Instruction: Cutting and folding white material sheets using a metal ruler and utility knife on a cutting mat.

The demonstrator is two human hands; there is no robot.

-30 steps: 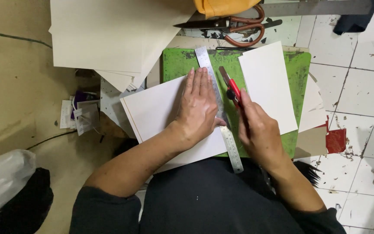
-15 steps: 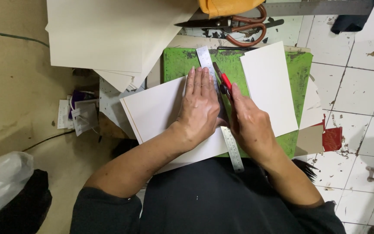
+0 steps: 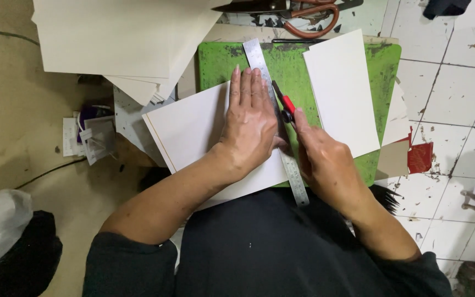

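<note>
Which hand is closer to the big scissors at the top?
Left. The left hand has fingertips reaching up the ruler toward the scissors; the right hand sits lower, holding the cutter.

Below me the floor splits in two. To my right lie white square ceramic floor tiles [image 3: 457, 66], grimy, chipped and stained along dark grout lines. To my left spreads a plain tan sheet of floor covering [image 3: 6, 110], crossed by a thin dark cable [image 3: 45, 175]. Light falls evenly and soft, throwing only faint shadows.
</note>
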